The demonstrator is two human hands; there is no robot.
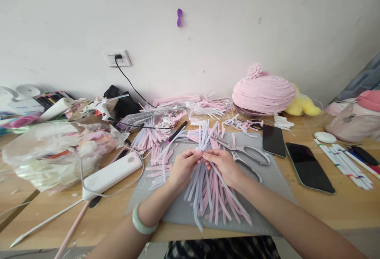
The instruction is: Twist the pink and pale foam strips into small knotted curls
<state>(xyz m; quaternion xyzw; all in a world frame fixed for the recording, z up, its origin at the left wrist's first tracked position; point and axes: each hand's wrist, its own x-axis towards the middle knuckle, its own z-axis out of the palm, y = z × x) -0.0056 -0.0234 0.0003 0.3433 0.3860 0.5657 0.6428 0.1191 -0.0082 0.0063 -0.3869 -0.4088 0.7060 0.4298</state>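
Observation:
Over the grey mat (267,195), my left hand (184,169) and my right hand (225,165) meet, fingertips almost touching. Both are closed in a pinch on a bundle of pale lilac pipe cleaners (204,132), whose tips fan out above the fingers. More strands hang below the hands. Beneath them lies a spread of pink pipe cleaners (218,201). What exactly sits between the fingertips is hidden. A pair of metal scissors (237,150) lies just beyond my right hand, blades partly covered by the bundle.
Two phones (310,168) and several markers (346,164) lie at right. A pink dome-shaped piece (264,91) stands at the back. To the left are a white power bank (113,174) with a cable, a plastic bag of scraps (59,152) and a glue gun (102,108).

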